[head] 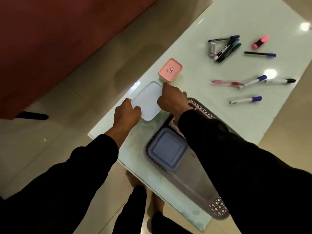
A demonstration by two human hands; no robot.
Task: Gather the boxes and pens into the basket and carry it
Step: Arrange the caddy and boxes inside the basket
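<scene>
A flat white box [147, 100] lies on the glass table [219, 19] near its left edge. My left hand [127, 112] grips its near left corner and my right hand [172, 98] grips its right side, fingers curled over the edge. Just beyond it sits a small pink box [170, 69]. The grey perforated basket [217, 206] stands at the table's near end, under my right arm, with a blue box [167, 149] inside it. Several pens and markers [224, 47] lie scattered on the far right, along with a pink highlighter [260, 42].
A dark red sofa [50, 39] fills the upper left, beyond a strip of tiled floor [59, 115]. The table's near corner [89, 134] is close to my left forearm. My feet show beneath the glass.
</scene>
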